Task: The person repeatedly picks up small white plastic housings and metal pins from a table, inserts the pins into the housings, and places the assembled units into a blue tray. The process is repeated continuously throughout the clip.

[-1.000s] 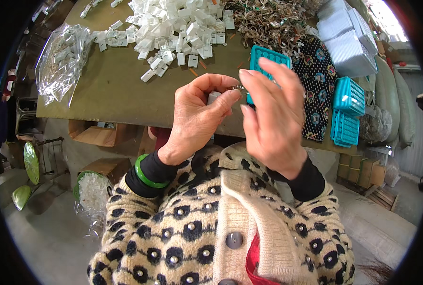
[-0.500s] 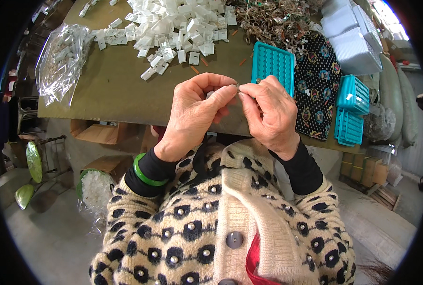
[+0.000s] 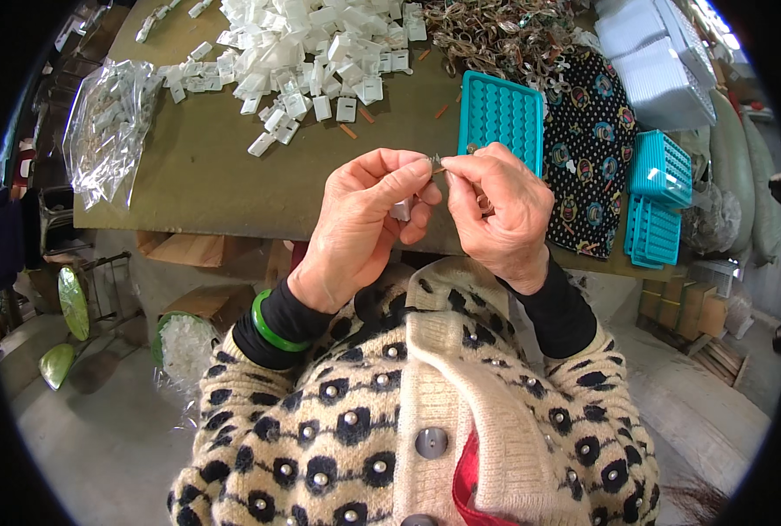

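Above the near edge of the table, my left hand [image 3: 355,210] and my right hand [image 3: 506,210] meet, their fingertips almost touching. Pinched between them is a small thin piece [image 3: 438,167], brownish and partly metallic-looking; its exact kind is too small to tell. The lower fingers of my left hand also curl around a small white tag-like piece [image 3: 401,210], mostly hidden. Something brownish shows inside my right hand's curled fingers, too covered to name. Just beyond my right hand lies a teal tray [image 3: 503,118] with rows of scalloped ridges.
A heap of small white plastic tags [image 3: 307,53] covers the table's far middle, with a tangle of brown shiny loops [image 3: 496,39] beside it. A clear bag [image 3: 110,131] lies left. Dark patterned cloth [image 3: 588,149], stacked teal trays [image 3: 660,171] and white trays [image 3: 662,74] stand right.
The fingertips have parted slightly, so the thin piece between them shows more. My left hand's lower fingers have shifted, exposing more of the white piece. The view has moved a little.
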The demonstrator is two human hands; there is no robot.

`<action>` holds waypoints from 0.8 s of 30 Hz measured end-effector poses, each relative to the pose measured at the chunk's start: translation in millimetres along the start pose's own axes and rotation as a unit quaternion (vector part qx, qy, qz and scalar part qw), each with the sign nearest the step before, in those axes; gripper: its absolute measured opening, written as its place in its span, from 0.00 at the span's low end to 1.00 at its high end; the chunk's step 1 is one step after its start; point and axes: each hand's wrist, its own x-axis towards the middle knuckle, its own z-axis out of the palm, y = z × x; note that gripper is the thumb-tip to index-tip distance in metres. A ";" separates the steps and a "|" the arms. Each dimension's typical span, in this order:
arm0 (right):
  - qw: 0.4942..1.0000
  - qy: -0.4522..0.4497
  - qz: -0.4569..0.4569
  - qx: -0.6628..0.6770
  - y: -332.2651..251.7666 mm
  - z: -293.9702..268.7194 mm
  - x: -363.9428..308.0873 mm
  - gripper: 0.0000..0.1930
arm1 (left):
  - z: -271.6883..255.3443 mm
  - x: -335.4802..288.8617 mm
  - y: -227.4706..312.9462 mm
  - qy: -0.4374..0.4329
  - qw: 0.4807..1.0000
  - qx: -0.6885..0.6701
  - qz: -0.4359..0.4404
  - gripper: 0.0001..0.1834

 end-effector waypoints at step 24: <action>0.959 -0.110 0.118 0.232 -38.4 2.2 9.1 0.09 | -21.7 -35.2 27.4 0.007 0.944 0.267 0.196 0.11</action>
